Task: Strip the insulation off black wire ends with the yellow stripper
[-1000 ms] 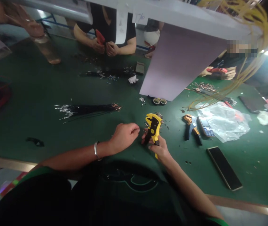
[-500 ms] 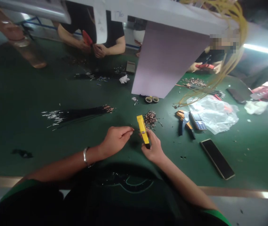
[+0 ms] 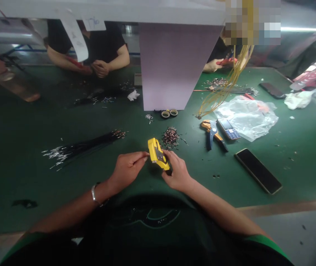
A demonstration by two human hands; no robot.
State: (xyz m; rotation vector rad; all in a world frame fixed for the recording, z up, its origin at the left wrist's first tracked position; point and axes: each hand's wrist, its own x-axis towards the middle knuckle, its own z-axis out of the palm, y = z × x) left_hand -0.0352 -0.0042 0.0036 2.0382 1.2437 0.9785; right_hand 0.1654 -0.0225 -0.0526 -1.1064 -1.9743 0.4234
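My right hand [image 3: 178,171] is shut on a yellow self-adjusting wire stripper [image 3: 156,154], which tilts with its black jaw area facing up. My left hand [image 3: 127,169] is pinched closed, its fingertips touching or almost touching the tool's left edge. Whether a thin wire lies between those fingers is too small to tell. Just beyond the tool lies a small heap of cut wire ends and terminals [image 3: 170,137]. A bundle of black wires with metal terminals [image 3: 83,147] lies to the left, beyond my left hand.
A blue-and-orange wire stripper [image 3: 212,135], a keypad phone [image 3: 227,129], a smartphone [image 3: 258,171] and a plastic bag [image 3: 246,117] lie on the green mat [image 3: 63,192] at right. A pale pillar [image 3: 163,66] rises ahead. Co-workers' hands [image 3: 99,68] work across the table.
The yellow stripper has turned from edge-on to show its jaw side and shifted left, meeting my left fingertips. Both hands are closer together. The whole view has swung level.
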